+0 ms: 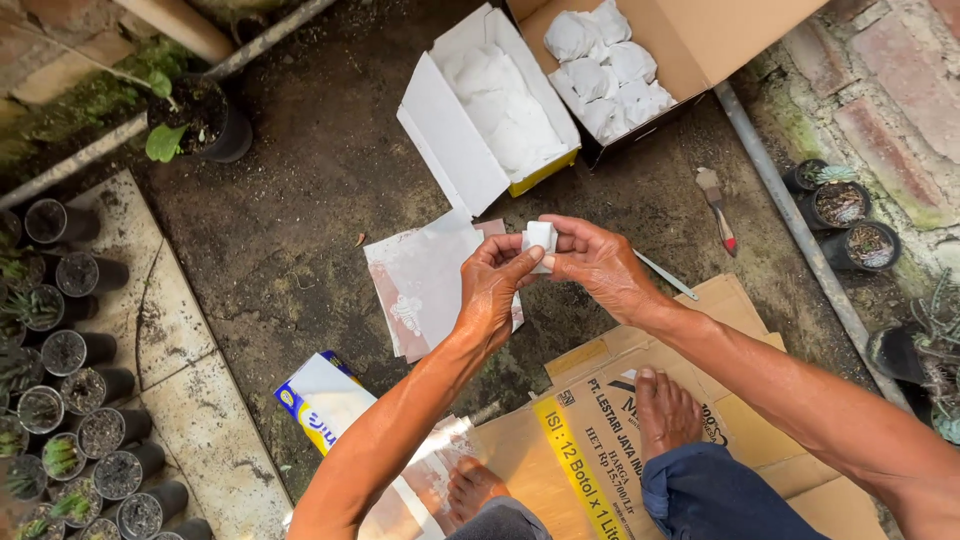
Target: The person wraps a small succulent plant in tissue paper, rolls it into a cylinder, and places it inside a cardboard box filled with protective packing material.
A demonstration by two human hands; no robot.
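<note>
Both of my hands meet at the middle of the view, pinching a small folded white paper packet [541,238] between their fingertips. My left hand [492,290] grips it from the left and below, my right hand [597,262] from the right. Under the hands, several loose white and pinkish paper sheets [420,280] lie on the dark ground. Beyond them stands an open white box [450,140] lined with white tissue. To its right, an open brown carton [700,40] holds several white wrapped bundles [603,70].
Rows of small black pots [80,350] with succulents line the left side; more pots [845,215] stand at right beside a metal pipe [800,230]. A small brush [718,205] lies on the ground. My bare feet rest on flattened cardboard [590,440] near a blue and yellow box [315,400].
</note>
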